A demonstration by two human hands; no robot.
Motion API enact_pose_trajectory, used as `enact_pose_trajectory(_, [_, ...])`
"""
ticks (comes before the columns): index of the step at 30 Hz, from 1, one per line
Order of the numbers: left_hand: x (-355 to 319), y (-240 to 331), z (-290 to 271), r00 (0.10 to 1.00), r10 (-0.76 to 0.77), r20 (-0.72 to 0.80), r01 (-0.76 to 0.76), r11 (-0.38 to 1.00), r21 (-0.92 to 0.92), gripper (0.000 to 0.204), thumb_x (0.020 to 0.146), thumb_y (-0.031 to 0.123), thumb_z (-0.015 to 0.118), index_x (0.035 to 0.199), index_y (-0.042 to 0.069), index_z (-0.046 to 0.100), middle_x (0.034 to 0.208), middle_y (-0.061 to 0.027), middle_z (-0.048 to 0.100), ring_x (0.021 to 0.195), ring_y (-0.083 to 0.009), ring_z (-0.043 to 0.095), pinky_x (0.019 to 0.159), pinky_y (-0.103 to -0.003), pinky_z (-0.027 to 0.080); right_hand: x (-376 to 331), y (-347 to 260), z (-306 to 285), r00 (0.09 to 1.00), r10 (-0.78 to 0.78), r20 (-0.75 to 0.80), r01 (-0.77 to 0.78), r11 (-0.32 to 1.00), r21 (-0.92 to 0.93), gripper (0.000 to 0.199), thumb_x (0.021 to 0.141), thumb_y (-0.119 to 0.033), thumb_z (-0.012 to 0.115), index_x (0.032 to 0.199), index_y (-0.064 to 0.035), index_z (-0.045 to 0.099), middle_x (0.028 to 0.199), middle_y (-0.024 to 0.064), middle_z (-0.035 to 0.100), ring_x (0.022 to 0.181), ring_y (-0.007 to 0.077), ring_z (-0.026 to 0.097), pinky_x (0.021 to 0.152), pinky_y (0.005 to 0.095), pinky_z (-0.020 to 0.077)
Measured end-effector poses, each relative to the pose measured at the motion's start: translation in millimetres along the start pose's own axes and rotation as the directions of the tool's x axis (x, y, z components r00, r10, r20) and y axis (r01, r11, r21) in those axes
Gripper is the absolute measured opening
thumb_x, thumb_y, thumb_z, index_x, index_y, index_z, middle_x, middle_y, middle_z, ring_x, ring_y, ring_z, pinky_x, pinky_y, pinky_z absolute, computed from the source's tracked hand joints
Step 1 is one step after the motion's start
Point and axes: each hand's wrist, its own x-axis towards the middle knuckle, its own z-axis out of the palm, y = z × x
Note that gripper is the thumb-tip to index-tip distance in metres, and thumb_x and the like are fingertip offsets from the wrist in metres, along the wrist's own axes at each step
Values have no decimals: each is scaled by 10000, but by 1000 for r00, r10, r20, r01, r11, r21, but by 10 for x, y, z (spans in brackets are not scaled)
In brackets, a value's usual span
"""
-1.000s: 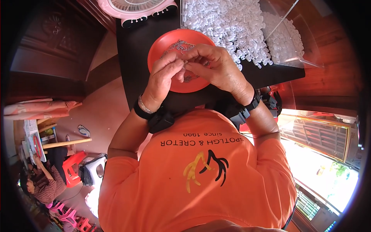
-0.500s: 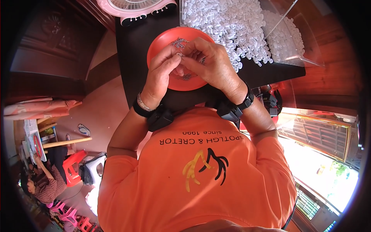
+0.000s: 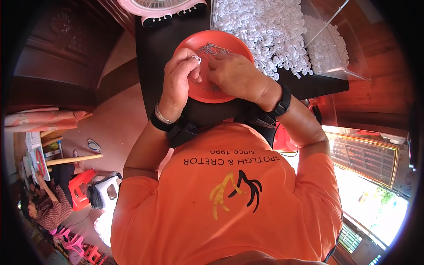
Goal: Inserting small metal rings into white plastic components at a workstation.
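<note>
An orange-red round plate (image 3: 229, 42) sits on the black table (image 3: 154, 48) in front of me, with a small heap of thin metal wire pieces (image 3: 211, 48) in it. My left hand (image 3: 179, 77) is over the plate's left side and pinches a small white plastic piece (image 3: 197, 58) between thumb and fingertips. My right hand (image 3: 236, 77) rests palm down over the plate's middle, its fingertips among the wire pieces; what they hold is hidden. Both wrists wear dark bands.
A big pile of small white plastic pieces (image 3: 265, 22) lies at the table's far right, some under clear plastic sheet (image 3: 335, 48). A pink fan base (image 3: 161, 6) stands at the far edge. Red stools (image 3: 79, 190) and another person (image 3: 44, 207) are on the floor lower left.
My hands, which were together over the plate's centre, have parted a little; the left now holds the white piece up at the left, and the right has dropped onto the wire pieces.
</note>
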Motion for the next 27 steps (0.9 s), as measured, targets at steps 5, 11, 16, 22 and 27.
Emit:
enact_pose_trajectory(5, [13,-50,-40,1000,28,0,-28,1000,6,113,832,129,468,773,36,493,641,-13,456,594,-101,444,577,-244,397,84,-87,48,999,-12,43,17,991,-129,106,710,-144,569,696,-81,653,826,58,611,814,220,600,684,346,501])
enact_pose_trajectory(11, [-6,-21,1,996,71,61,-73,997,38,105,840,111,483,774,31,496,624,-2,455,576,-83,432,556,-230,384,82,-32,81,999,37,-2,-37,999,-31,124,738,-148,581,782,-40,625,764,90,608,761,261,601,671,370,498])
enact_pose_trajectory(16, [-35,-4,18,996,54,69,-57,998,39,125,850,132,513,776,30,506,634,4,464,586,-69,442,553,-217,378,15,25,-155,879,476,34,-424,746,513,184,770,-85,635,928,3,601,873,135,624,821,222,622,736,303,497])
enact_pose_trajectory(22, [-48,0,47,995,45,94,-55,993,102,140,853,144,520,774,27,516,652,11,468,587,-65,442,549,-217,374,-31,-1,-153,780,625,-3,-297,375,878,98,892,-69,560,953,-7,606,831,40,631,767,103,584,719,241,473])
enact_pose_trajectory(27, [-43,-7,53,993,43,109,-56,991,121,151,855,150,513,773,23,516,658,8,474,588,-64,440,548,-218,372,-38,-1,-170,778,615,129,-180,21,984,107,915,-110,569,920,-7,600,800,22,609,714,77,551,673,211,460])
